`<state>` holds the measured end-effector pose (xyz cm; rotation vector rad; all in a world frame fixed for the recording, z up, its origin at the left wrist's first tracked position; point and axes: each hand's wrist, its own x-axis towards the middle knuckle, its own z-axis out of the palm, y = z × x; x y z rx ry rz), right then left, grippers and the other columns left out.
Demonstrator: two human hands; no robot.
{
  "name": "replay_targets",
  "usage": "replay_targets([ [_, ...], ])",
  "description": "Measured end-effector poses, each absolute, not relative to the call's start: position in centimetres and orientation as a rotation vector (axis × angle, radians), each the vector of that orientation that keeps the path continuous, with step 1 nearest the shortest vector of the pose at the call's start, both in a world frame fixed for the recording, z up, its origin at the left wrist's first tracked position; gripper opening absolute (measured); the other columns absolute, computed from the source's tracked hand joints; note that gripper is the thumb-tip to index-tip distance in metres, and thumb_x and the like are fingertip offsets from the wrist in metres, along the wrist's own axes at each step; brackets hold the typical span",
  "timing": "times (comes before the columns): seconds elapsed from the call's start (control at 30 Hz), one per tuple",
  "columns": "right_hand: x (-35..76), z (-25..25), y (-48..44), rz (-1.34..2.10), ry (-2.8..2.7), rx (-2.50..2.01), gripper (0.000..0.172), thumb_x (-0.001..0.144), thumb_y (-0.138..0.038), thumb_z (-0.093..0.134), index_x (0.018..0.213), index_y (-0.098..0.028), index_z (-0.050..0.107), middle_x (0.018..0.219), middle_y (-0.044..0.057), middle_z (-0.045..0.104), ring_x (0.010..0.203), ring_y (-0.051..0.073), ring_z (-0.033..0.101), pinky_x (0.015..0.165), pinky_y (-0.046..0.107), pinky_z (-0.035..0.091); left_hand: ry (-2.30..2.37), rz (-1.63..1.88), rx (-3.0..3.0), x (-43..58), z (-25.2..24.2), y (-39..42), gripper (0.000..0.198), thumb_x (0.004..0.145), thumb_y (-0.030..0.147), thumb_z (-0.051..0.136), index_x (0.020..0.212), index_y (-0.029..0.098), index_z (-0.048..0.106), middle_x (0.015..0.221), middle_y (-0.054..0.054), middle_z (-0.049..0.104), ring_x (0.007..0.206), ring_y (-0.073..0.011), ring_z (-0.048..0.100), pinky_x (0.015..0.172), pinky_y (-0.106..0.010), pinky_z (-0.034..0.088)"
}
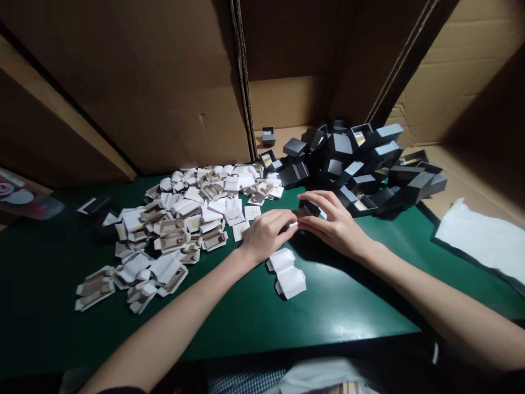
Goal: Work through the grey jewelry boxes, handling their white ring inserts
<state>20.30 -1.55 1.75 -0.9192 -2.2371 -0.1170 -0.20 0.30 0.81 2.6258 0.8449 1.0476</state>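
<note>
My left hand (267,234) is closed, thumb and fingers pinched at a small white piece (292,224); most of that piece is hidden by the fingertips. Close against it, my right hand (337,225) curls its fingers around a small black box (310,208). The fingertips of both hands meet at the box's near left side. Just below my left hand, an unfolded white card insert (288,273) lies on the green table (344,306). A heap of white card inserts (176,232), some folded up, spreads to the left of my hands.
Black boxes (341,146), several of them open, are piled behind my right hand. One open black box (268,136) stands apart at the back. Cardboard walls (164,82) rise behind the table. A white sheet (484,235) lies at right, a clear plastic container (28,194) at far left.
</note>
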Motion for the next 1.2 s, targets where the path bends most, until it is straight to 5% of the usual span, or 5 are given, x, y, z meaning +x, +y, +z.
replay_targets([
  [0.47, 19.93, 1.73, -1.63, -0.204, -2.262, -0.914, 0.010, 0.087, -0.018, 0.057, 0.079, -0.020, 0.062, 0.128, 0.011, 0.051, 0.117, 0.029, 0.047, 0.088, 0.048, 0.054, 0.913, 0.955, 2.595, 0.02, 1.20, -0.11, 0.014, 0.087, 0.017, 0.051, 0.074, 0.017, 0.056, 0.097, -0.004, 0.062, 0.083, -0.0147, 0.060, 0.073, -0.026, 0.047],
  [0.77, 20.52, 2.15, -1.39, -0.148, -2.347, -0.889, 0.009, 0.089, -0.016, 0.054, 0.089, -0.020, 0.062, 0.134, 0.011, 0.049, 0.124, 0.028, 0.044, 0.092, 0.047, 0.053, 0.891, 1.001, 2.543, -0.13, 0.82, 0.17, 0.013, 0.088, 0.020, 0.052, 0.078, 0.017, 0.058, 0.097, -0.004, 0.064, 0.086, -0.0153, 0.061, 0.076, -0.027, 0.048],
  [1.2, 19.84, 1.99, -1.86, -0.308, -2.322, -0.938, 0.011, 0.088, -0.013, 0.052, 0.078, -0.016, 0.057, 0.130, 0.016, 0.050, 0.121, 0.030, 0.043, 0.089, 0.046, 0.053, 0.927, 0.966, 2.529, 0.06, 1.08, -0.15, 0.004, 0.085, 0.015, 0.053, 0.082, 0.017, 0.055, 0.092, -0.003, 0.061, 0.086, -0.0159, 0.060, 0.074, -0.026, 0.047],
])
